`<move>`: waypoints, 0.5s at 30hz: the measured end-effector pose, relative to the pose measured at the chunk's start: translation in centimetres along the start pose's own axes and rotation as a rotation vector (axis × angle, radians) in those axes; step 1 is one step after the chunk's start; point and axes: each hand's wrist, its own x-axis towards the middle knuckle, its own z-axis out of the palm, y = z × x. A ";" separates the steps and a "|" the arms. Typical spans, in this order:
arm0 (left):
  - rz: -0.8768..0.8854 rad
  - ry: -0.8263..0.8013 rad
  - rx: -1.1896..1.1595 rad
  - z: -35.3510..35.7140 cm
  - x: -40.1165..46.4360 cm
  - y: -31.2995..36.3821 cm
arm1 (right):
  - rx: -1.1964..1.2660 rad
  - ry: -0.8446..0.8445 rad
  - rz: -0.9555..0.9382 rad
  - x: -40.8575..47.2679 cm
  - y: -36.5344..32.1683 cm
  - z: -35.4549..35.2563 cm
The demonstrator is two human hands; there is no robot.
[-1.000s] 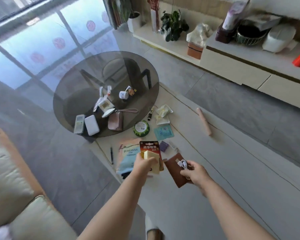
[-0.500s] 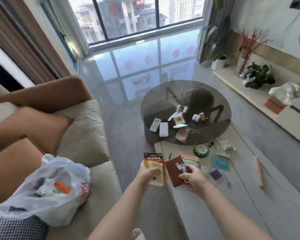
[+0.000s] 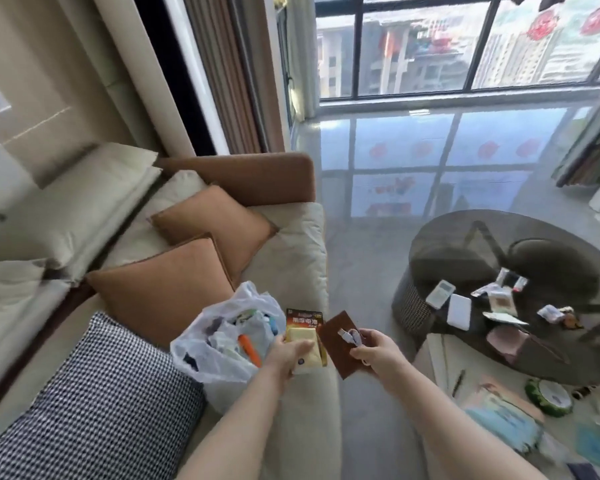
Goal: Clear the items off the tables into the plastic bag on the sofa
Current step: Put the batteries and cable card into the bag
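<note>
Gripping a red-and-black battery card (image 3: 305,318) together with a pale yellow flat packet (image 3: 303,344), the left hand (image 3: 288,355) hovers just beside the open mouth of the translucent white plastic bag (image 3: 219,344), its fingers curled round both items. At 3 o'clock from it, close but apart, the right hand (image 3: 378,351) pinches a flat brown rectangular wallet (image 3: 340,341) with a small coiled white cable (image 3: 352,336) pressed against its face under the thumb.

The bag sits on the seat of the cream fabric sofa (image 3: 291,258), leaning between a rust-orange square cushion (image 3: 163,289) at its 10 o'clock and a black-and-white houndstooth cushion (image 3: 104,400) at its 7 o'clock. Inside it show an orange stick-like object (image 3: 250,349), something blue, and crumpled pale wrappers; the rest is too blurred to tell.

At 3 o'clock from the hands stands the round smoked-glass table (image 3: 465,244), bearing a white remote control (image 3: 440,294), a white rectangular power bank (image 3: 459,311), a pink pouch (image 3: 506,344) and several small packets. At its 6 o'clock lies the low pale rectangular table (image 3: 437,355), carrying a dark pen (image 3: 459,377), a green round tape-like disc (image 3: 549,396) and teal packets (image 3: 506,420), all smeared by blur.
</note>
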 end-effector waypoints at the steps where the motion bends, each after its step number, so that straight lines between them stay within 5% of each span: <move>1: 0.000 0.026 -0.017 -1.4 0.6 0.3 | -0.007 -0.016 0.011 0.7 -0.1 1.6; 15: -0.097 0.446 -0.075 -15.7 6.8 2.8 | -0.272 -0.075 0.202 9.6 0.3 17.5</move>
